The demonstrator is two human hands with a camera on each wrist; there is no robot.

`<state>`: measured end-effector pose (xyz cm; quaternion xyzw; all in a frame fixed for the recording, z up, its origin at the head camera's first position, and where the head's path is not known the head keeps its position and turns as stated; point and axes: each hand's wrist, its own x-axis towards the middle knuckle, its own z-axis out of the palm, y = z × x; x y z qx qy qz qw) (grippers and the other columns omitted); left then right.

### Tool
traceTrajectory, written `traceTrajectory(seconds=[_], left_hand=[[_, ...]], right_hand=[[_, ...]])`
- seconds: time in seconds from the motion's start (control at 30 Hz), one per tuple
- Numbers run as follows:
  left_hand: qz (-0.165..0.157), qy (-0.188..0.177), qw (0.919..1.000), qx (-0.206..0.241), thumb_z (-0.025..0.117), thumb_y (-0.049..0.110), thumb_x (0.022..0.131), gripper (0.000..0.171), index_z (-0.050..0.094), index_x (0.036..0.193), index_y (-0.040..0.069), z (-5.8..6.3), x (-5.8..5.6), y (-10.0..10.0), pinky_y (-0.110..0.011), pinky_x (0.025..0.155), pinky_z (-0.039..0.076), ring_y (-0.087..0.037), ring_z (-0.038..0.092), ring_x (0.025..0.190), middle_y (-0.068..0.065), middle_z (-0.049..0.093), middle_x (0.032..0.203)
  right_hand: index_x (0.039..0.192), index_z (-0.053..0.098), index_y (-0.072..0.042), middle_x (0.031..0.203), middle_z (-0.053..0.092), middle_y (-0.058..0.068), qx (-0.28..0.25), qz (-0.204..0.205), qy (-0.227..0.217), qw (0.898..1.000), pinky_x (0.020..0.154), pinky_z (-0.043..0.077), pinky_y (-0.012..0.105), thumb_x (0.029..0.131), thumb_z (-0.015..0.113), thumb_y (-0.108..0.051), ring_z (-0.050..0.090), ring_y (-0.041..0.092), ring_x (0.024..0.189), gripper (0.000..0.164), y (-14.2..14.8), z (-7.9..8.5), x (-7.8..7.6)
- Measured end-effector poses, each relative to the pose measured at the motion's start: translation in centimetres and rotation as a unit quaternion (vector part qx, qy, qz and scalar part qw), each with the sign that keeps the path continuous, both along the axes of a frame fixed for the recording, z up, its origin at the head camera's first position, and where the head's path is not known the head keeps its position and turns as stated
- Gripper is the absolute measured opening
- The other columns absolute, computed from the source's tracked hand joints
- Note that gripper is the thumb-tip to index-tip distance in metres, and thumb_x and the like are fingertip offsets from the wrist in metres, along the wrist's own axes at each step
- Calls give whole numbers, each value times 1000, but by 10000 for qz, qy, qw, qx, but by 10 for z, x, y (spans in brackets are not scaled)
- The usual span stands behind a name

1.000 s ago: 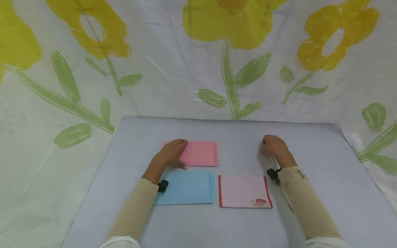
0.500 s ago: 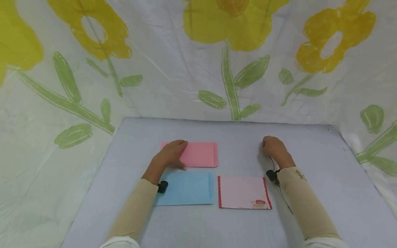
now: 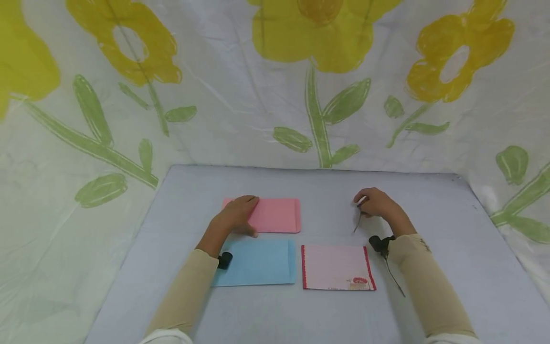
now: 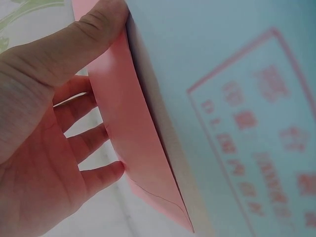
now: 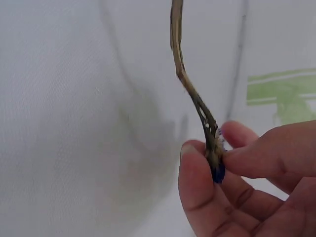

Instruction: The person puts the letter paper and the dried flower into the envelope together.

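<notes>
My left hand (image 3: pixel 235 214) rests over the left end of a pink envelope (image 3: pixel 277 215), its thumb toward the near edge. Close up in the left wrist view, the fingertips touch the pink envelope (image 4: pixel 123 113). Below it lies a light blue envelope (image 3: pixel 258 260), partly hidden by the left wrist, with red print visible in the left wrist view. At the right, my right hand (image 3: pixel 379 203) pinches a dried flower (image 3: pixel 357 222) between thumb and fingers. Its bent brown stem runs away from a small dark-blue tip held at the fingertips in the right wrist view.
A pale pink lined envelope (image 3: pixel 337 267) with red side borders lies right of the blue one. Beside the right forearm is a thin dark strand (image 3: pixel 396 281). The grey-white table (image 3: pixel 326 184) meets a flower-printed backdrop (image 3: pixel 232 119) behind.
My right hand has turned and moved slightly left, its fingers now showing, and the stem that trailed toward the wrist now points down-left. My left hand and the envelopes stay in place.
</notes>
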<state>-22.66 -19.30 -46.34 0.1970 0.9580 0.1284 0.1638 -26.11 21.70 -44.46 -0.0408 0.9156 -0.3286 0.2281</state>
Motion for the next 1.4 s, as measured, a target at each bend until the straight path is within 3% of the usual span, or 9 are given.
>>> traceTrajectory(seconds=[0.2, 0.47, 0.73, 1.1, 1.4], left_hand=[[3, -63, 10000, 42, 89, 33, 77, 102, 32, 155, 1, -3, 0, -1, -49, 118, 26, -34, 27, 146, -17, 33, 158], [-51, 28, 10000, 60, 89, 32, 77, 101, 33, 154, -1, 0, 0, -2, -51, 117, 27, -35, 29, 146, -18, 35, 157], [-53, 38, 10000, 70, 90, 32, 76, 102, 33, 154, -1, 2, 1, -2, -51, 117, 27, -35, 29, 145, -18, 35, 157], [-79, 17, 10000, 15, 88, 34, 78, 101, 32, 155, 0, -3, 0, -2, -52, 117, 26, -35, 28, 146, -18, 34, 158], [-94, 20, 10000, 28, 88, 34, 78, 102, 31, 155, -1, -1, 0, -3, -52, 118, 25, -35, 27, 146, -18, 33, 158]], right_hand=[[121, 59, 13, 99, 60, 20, -827, -220, -379, 9956, 74, 59, 33, 95, 54, 6, 65, 20, 83, 28, -1, 3, 3], [120, 59, 15, 111, 62, 23, -1428, -278, -621, 9874, 81, 58, 34, 94, 53, 4, 66, 19, 87, 29, 2, 2, 2], [113, 62, 14, 101, 65, 16, -1634, -90, -633, 9845, 80, 58, 34, 94, 57, -1, 65, 21, 86, 25, -3, -4, 3], [115, 61, 10, 101, 67, 12, -1680, -52, -482, 9846, 78, 55, 35, 95, 64, -7, 61, 22, 91, 27, -12, -6, 5], [114, 60, 12, 100, 66, 13, -1871, 187, -440, 9812, 79, 57, 37, 95, 63, -3, 62, 25, 91, 24, -14, -8, 3]])
